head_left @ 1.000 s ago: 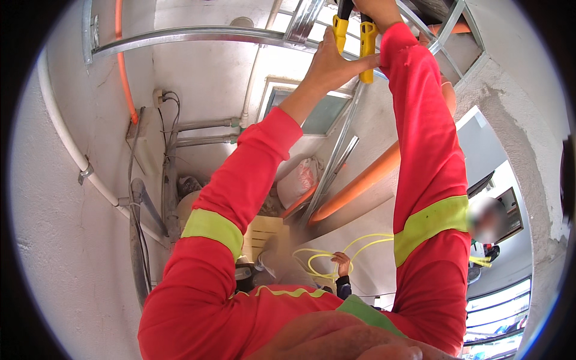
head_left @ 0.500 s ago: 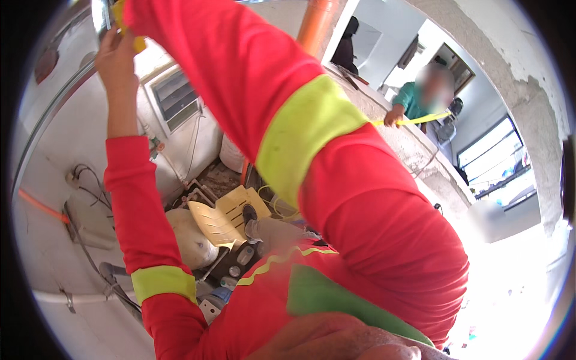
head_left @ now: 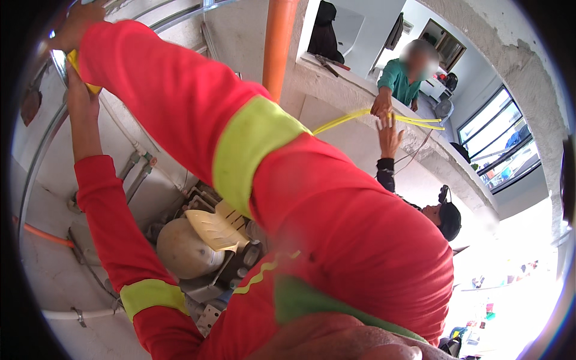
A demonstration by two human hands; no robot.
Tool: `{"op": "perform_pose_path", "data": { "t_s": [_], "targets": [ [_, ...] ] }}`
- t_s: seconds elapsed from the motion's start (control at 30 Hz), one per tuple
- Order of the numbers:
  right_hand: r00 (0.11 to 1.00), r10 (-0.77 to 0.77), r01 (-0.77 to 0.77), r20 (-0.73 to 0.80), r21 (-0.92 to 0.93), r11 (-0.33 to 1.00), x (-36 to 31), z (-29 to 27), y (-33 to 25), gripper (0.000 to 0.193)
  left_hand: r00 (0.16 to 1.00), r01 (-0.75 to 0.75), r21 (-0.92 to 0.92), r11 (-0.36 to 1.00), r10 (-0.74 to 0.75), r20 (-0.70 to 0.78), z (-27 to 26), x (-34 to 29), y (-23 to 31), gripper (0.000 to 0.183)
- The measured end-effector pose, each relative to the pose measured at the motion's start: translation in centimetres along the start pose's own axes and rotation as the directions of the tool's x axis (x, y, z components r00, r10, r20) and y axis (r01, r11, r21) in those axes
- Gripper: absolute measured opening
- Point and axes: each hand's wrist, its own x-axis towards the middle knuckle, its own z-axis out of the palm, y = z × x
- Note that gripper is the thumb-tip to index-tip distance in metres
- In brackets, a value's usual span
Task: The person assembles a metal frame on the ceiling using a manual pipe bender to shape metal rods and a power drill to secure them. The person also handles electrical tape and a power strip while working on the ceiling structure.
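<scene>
Both my arms, in red sleeves with yellow-green bands, reach up to the far upper left. My left hand (head_left: pixel 84 108) is raised beside a shiny metal strip (head_left: pixel 59 63), with its fingers closed around something partly hidden. A small yellow object (head_left: pixel 84 73) shows at its fingertips, just below my right cuff; its kind is not clear. Above it, my right hand (head_left: pixel 78 27) is at the strip's upper part, near the picture's rim. Blur and the dark rim hide what its fingers do. A curved metal rail (head_left: pixel 37 150) runs down the wall below.
An orange pipe (head_left: pixel 279 48) stands upright ahead. Below are a yellow plastic chair (head_left: pixel 217 231) and a rounded tank (head_left: pixel 187 249). Right, a person in green (head_left: pixel 405 78) leans at a wall opening, near another person's raised hand (head_left: pixel 390 137) and yellow tubing (head_left: pixel 342 121). Pliers (head_left: pixel 327 66) lie on the ledge.
My view has shifted, and both my hands now appear farther left. My right hand has come into view. A second person's arm and capped head have appeared at right, reaching toward the yellow tubing.
</scene>
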Motion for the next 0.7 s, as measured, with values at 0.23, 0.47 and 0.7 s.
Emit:
{"op": "perform_pose_path", "data": {
  "t_s": [0.23, 0.47, 0.7],
  "targets": [
    [0.977, -0.048, 0.068, 0.206, -0.093, 0.993, -11.5, -6.7, 0.4, 0.047, 0.990, -0.132, 0.163, 0.978, 0.121, 0.078, -2.1, 0.6, -1.0, 0.058],
    [0.885, -0.251, 0.234, 0.392, 0.092, 0.968, -6.2, -14.5, -3.3, 0.033, 0.994, 0.104, 0.052, 0.993, -0.105, 0.006, -1.3, -0.4, 0.2, 0.054],
    [0.975, -0.079, 0.031, 0.208, 0.226, 0.974, -6.1, -5.1, -2.8, 0.059, 0.990, -0.029, -0.046, 0.999, 0.035, 0.139, 0.1, -6.5, 2.1, 0.063]
  ]
}}
